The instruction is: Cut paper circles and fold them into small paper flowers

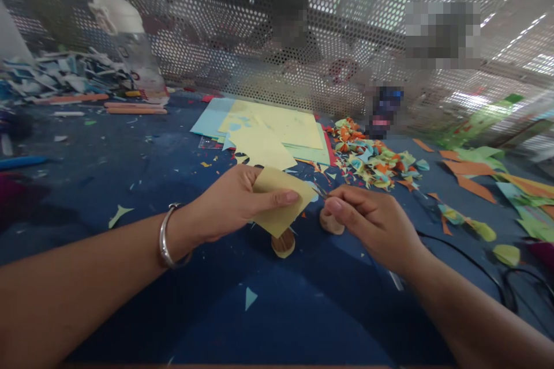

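Observation:
My left hand (234,202), a silver bangle at its wrist, pinches a piece of yellow paper (277,220) between thumb and fingers. My right hand (367,219) is closed on small scissors (321,191); their thin metal blades point at the paper's right corner, and the handles are hidden in my fingers. Whether the blades touch the paper I cannot tell. Below the paper's lower edge lies a small round brown piece with a pale rim (283,244). Another small round tan piece (332,223) shows just under my right fingertips.
Yellow and blue paper sheets (272,127) lie stacked ahead. Right of them is a heap of folded paper bits (376,158), then orange strips (471,170) and a black cable (465,251). A bottle (141,60) stands back left before a perforated metal screen (208,23). Scraps dot the blue table (182,311).

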